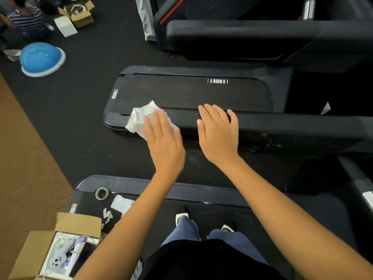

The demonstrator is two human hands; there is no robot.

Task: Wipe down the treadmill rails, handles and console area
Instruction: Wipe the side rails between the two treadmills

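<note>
Left hand: fingers straight and flat, pressing the white cloth onto the near rail, not curled round it.
Right hand: at 3 o'clock of the left, fingers released and laid over the same rail, holding nothing.
Cloth: bunched near the rail's end, sticking out past the fingers toward 10 o'clock.
Risk: held only by a flat press, the cloth could slide off the rounded end at 9 o'clock and drop to the floor; a crumpled wad probably misses the rail's underside.
Room: the rail runs free toward 3 o'clock once the right hand lifts; the belt lies beyond at 12.
Underfoot: a tape roll and paper scraps at 7 o'clock could trip a step back.
</note>
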